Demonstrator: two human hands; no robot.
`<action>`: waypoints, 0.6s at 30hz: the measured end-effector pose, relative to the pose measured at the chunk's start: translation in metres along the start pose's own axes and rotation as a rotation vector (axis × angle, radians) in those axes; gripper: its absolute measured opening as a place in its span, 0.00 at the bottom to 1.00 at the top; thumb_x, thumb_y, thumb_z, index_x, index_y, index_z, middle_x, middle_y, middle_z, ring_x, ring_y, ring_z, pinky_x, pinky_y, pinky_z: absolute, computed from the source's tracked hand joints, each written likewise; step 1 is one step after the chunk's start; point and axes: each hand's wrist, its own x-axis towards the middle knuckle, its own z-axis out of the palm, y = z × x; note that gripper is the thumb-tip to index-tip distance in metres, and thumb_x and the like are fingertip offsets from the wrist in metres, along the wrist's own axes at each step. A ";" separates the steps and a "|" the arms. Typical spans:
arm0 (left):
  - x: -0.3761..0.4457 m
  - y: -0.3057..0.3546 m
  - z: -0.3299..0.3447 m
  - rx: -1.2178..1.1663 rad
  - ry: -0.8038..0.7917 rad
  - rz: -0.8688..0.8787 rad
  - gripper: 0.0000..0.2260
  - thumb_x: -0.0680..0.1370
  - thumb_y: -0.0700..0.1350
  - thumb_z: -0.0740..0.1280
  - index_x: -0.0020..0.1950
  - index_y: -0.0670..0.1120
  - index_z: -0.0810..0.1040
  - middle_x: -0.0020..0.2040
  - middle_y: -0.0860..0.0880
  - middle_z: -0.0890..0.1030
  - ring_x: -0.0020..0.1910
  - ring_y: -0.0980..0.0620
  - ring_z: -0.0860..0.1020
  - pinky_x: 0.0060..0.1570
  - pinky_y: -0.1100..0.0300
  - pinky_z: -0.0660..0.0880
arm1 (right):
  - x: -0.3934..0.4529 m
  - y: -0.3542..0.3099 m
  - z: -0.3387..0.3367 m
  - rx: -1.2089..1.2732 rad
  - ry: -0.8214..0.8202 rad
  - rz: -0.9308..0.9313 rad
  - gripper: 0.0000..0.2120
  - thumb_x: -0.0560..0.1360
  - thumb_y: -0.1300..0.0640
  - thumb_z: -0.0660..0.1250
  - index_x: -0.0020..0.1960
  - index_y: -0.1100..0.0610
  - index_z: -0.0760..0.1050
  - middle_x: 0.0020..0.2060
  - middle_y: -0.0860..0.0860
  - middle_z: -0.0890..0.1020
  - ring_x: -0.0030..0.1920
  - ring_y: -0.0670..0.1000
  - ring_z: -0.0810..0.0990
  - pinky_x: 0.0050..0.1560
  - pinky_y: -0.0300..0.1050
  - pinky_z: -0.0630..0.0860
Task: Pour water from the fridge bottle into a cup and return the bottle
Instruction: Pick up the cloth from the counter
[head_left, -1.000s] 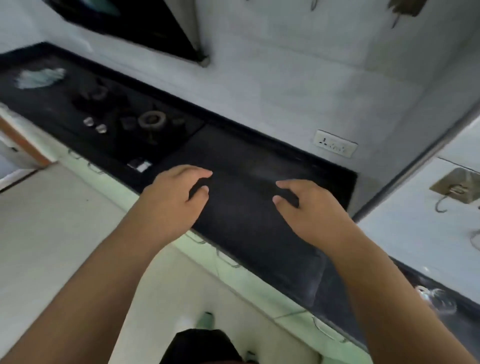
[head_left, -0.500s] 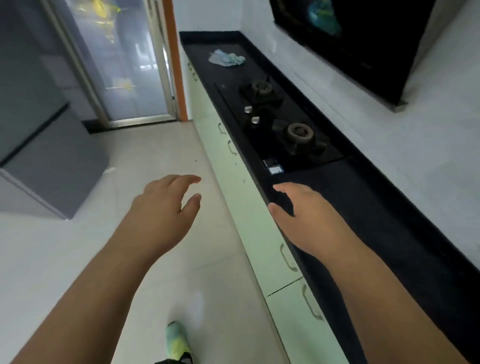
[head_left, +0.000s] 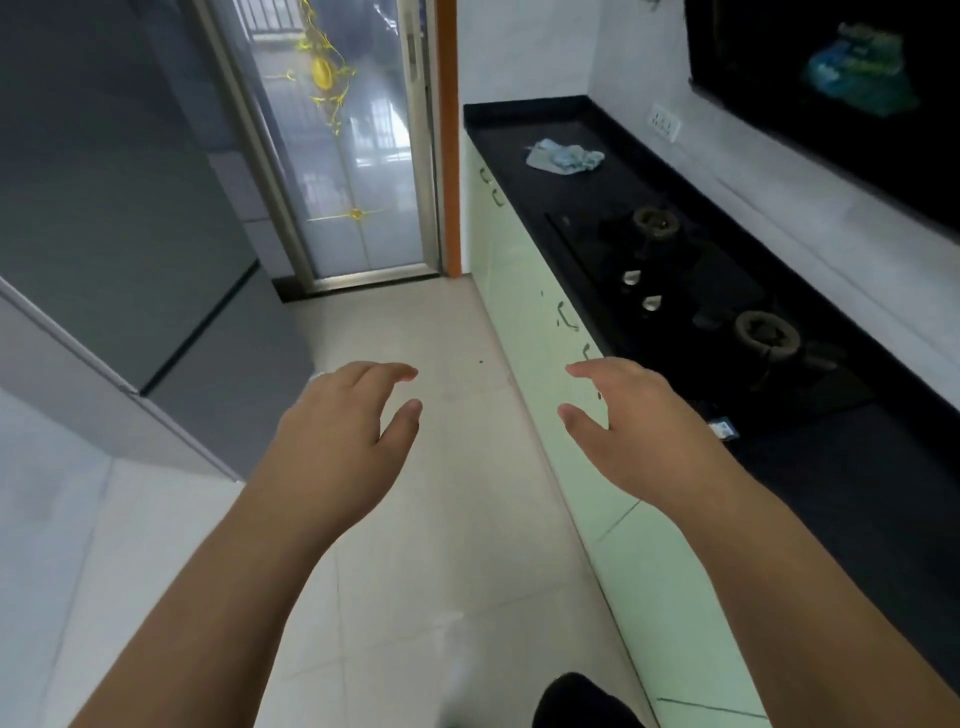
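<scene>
The grey fridge (head_left: 119, 218) filled the left of the view, its doors closed; the bottle was presumably inside it, out of sight, and no cup showed anywhere. A glass door (head_left: 337, 140) stood at the far end of the tiled floor (head_left: 441, 519). Along the right ran the black countertop (head_left: 857, 493) over pale green cabinets (head_left: 524, 291), carrying a two-burner hob (head_left: 691, 291) and a crumpled blue cloth (head_left: 563, 158) near the far end. The left hand (head_left: 343, 431) and right hand (head_left: 623, 421) hung in mid-air over the floor, well apart, fingers loosely spread and gripping nothing. The likely risk was at the fridge: a cold, possibly wet bottle could slip from a loose grip, or a door swung wide might strike the cabinets opposite. Nothing on the floor appeared to block the way
</scene>
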 end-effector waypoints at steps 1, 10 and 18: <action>0.015 -0.004 -0.002 -0.003 -0.003 -0.001 0.18 0.85 0.56 0.59 0.74 0.58 0.72 0.74 0.57 0.74 0.73 0.51 0.69 0.71 0.49 0.68 | 0.015 -0.003 0.001 0.007 -0.004 0.008 0.24 0.82 0.43 0.64 0.76 0.46 0.69 0.73 0.45 0.73 0.70 0.50 0.72 0.69 0.51 0.73; 0.188 -0.031 0.003 0.022 0.005 -0.030 0.18 0.85 0.58 0.57 0.74 0.59 0.72 0.73 0.57 0.74 0.71 0.51 0.71 0.69 0.46 0.72 | 0.208 -0.014 0.014 0.020 -0.022 0.002 0.23 0.81 0.43 0.65 0.75 0.46 0.71 0.73 0.46 0.74 0.63 0.52 0.78 0.69 0.58 0.72; 0.346 -0.055 -0.014 0.035 0.019 -0.144 0.19 0.85 0.59 0.56 0.74 0.59 0.71 0.74 0.57 0.73 0.73 0.51 0.69 0.70 0.49 0.69 | 0.410 -0.053 0.008 0.022 -0.114 -0.133 0.25 0.83 0.43 0.63 0.78 0.46 0.67 0.75 0.45 0.71 0.66 0.49 0.76 0.68 0.49 0.72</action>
